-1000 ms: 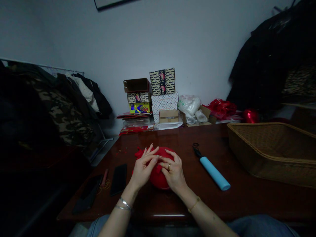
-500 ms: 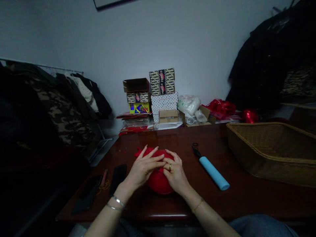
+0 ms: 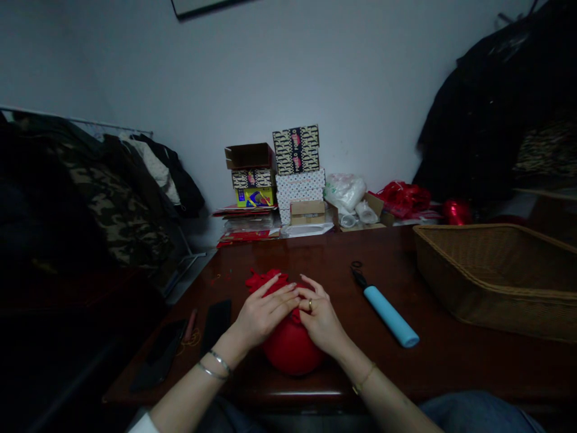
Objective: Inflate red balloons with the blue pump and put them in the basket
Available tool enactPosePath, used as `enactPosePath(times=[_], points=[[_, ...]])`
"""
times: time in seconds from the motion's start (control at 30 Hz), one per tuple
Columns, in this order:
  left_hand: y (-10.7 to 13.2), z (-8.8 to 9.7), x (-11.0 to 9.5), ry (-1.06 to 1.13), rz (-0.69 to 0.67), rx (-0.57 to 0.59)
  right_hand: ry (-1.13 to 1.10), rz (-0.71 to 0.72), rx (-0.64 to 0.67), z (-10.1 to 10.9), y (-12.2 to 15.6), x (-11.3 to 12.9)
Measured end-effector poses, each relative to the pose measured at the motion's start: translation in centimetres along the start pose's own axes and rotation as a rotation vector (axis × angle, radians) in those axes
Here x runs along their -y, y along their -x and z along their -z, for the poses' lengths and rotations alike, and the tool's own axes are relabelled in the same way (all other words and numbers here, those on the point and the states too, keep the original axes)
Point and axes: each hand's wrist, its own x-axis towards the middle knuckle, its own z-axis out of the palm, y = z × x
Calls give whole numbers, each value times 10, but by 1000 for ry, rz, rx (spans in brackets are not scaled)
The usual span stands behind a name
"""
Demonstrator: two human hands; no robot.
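Note:
A round red balloon (image 3: 291, 352) rests at the near edge of the dark wooden table (image 3: 342, 361). My left hand (image 3: 264, 313) lies over its top left, fingers pinched toward the balloon's neck. My right hand (image 3: 321, 322), with a ring, pinches the same spot from the right, fingers closed on the red neck. The fingertips of both hands meet above the balloon. A heap of flat red balloons (image 3: 264, 279) lies just behind my hands.
A light blue hand pump (image 3: 388, 314) lies to the right. A wicker basket (image 3: 496, 276) fills the right side. Two dark phones (image 3: 216, 325) and a pink pen (image 3: 190, 323) lie at left. Stacked boxes (image 3: 295, 174) and bags stand by the wall.
The balloon has slid toward me to the table's near edge, uncovering the red heap behind. Both hands came nearer with it, fingers drawn tighter at its neck.

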Motion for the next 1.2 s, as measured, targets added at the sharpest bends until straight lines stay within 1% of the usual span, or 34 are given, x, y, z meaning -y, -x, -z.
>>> enactPosePath(times=[0.1, 0.17, 0.23, 0.3, 0.37, 0.47, 0.53, 0.63, 0.7, 0.8, 0.87, 0.93, 1.0, 1.13, 1.2], points=[[3, -5, 1, 15, -2, -14, -34, -21, 21, -1, 0, -2], [3, -7, -1, 68, 30, -46, -54, -20, 46, 0, 0, -2], [1, -6, -5, 154, 121, -88, -76, -11, 73, 2, 0, 0], [-5, -1, -11, 254, 263, -100, -96, -11, 92, 5, -1, 2], [-12, 6, -16, 344, 397, -56, -109, -16, 98, 9, -1, 4], [-21, 16, -16, 449, 511, 7, -120, -8, 88, 11, 0, 4], [-24, 21, -12, 415, 515, 50, -119, -3, 77, 11, 1, 5], [-27, 28, -3, 260, 417, 125, -107, -4, 60, 12, 3, 5], [-29, 33, -2, 189, 356, 176, -95, 3, 43, 13, 3, 6], [-30, 39, -9, 184, 321, 222, -75, 22, 34, 13, 3, 5], [-28, 41, -17, 258, 319, 232, -89, 22, 23, 12, 3, 4], [-23, 38, -23, 375, 343, 214, -131, 15, -8, 10, 3, 2], [-14, 32, -24, 470, 399, 153, -174, 9, -32, 8, 3, 1], [5, 18, -16, 650, 549, 42, -223, 9, -35, 6, 6, 2], [10, 14, -12, 792, 625, -26, -220, 8, -34, 5, 7, 3]])
